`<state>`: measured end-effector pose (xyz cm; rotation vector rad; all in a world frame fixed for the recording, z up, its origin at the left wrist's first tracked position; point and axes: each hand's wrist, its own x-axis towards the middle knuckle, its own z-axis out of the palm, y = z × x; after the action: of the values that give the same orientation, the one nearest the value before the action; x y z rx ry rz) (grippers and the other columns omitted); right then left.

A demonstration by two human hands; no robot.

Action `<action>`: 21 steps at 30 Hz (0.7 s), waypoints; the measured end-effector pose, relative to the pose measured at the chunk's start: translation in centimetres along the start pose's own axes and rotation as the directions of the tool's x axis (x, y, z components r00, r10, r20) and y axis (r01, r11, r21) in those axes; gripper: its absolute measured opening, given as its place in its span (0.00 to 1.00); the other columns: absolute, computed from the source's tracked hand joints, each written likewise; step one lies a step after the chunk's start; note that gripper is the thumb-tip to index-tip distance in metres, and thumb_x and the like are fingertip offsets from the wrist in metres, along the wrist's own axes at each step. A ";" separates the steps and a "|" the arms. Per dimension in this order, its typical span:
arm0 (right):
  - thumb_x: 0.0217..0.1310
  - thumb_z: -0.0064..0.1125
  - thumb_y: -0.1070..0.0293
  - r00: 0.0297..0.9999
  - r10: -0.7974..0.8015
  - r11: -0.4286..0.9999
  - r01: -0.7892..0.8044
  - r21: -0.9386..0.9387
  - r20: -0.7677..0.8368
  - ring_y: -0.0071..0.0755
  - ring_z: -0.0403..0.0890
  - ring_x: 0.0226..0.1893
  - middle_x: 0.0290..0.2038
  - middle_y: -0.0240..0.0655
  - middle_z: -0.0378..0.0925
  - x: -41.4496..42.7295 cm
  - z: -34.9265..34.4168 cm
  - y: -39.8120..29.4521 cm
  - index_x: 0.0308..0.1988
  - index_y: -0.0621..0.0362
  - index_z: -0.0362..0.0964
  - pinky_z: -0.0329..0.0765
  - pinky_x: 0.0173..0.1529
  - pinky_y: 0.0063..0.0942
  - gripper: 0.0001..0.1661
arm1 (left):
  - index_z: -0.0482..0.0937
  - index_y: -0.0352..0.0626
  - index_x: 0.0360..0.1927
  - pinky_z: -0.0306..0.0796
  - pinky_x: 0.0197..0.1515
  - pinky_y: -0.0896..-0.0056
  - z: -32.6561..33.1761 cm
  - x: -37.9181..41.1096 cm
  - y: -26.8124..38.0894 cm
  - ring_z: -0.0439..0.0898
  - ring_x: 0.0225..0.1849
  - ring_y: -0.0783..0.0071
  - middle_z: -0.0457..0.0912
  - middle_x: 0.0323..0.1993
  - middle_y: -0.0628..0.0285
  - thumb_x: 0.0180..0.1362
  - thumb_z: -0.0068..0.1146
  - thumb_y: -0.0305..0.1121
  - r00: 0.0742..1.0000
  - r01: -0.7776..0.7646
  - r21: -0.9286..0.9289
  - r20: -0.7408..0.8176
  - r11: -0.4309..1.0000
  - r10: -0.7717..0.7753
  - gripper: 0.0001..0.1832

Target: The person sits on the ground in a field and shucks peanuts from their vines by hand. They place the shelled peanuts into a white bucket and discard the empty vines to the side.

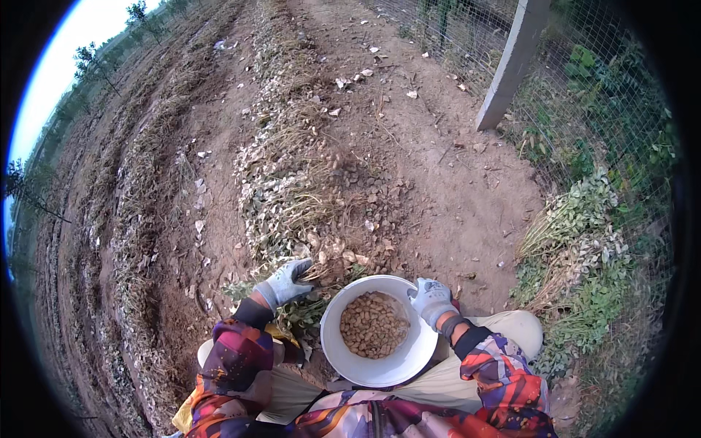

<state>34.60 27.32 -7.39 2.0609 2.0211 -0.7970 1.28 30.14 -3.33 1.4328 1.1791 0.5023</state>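
A white plastic bucket (342, 356) stands between my knees, with many unshelled peanuts (375, 326) in its bottom. My left hand (286, 283), in a light grey work glove, is closed around the stems of a peanut plant (304, 315) just left of the bucket. Green leaves hang below that hand, and roots with pods (331, 257) lie past its fingertips. On the bucket's right rim rests my right hand (430, 299), gloved alike, its fingers gripping the edge. Part of that grip is hidden.
A row of pulled, drying peanut plants (290, 180) runs ahead over bare soil (438, 180). More plants (580, 279) are heaped at the right, beside a wire fence (597, 109) with a concrete post (515, 65). Further rows (137, 219) stretch along the left.
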 end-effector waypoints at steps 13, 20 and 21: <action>0.48 0.65 0.76 0.727 -0.686 0.087 0.027 0.996 0.040 0.33 0.58 0.62 0.64 0.37 0.51 -3.9 -10.4 -8.1 0.65 0.56 0.45 0.75 0.51 0.27 0.49 | 0.76 0.41 0.35 0.64 0.22 0.83 2.2 -4.9 4.6 0.70 0.20 0.85 0.73 0.21 0.71 0.52 0.61 0.51 0.973 0.196 -0.212 0.164 0.957 -0.163 0.22; 0.49 0.66 0.51 0.711 -0.699 0.067 -0.037 0.997 0.073 0.22 0.70 0.50 0.59 0.31 0.62 -2.5 -7.6 -10.5 0.61 0.54 0.56 0.72 0.51 0.23 0.44 | 0.76 0.41 0.34 0.66 0.23 0.81 1.9 -4.9 5.5 0.71 0.21 0.83 0.73 0.21 0.71 0.56 0.56 0.49 0.962 0.242 -0.190 0.172 0.952 -0.210 0.19; 0.50 0.66 0.52 0.705 -0.699 0.097 -0.071 0.993 0.119 0.20 0.71 0.47 0.57 0.30 0.64 -2.6 -7.5 -10.8 0.60 0.54 0.57 0.72 0.49 0.22 0.42 | 0.76 0.42 0.35 0.65 0.23 0.81 2.0 -4.9 5.7 0.71 0.21 0.84 0.72 0.21 0.71 0.56 0.56 0.48 0.961 0.232 -0.182 0.192 0.956 -0.197 0.18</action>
<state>26.29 29.38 2.90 1.0133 1.5826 -3.0992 3.08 25.91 2.87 1.1333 1.0962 0.3289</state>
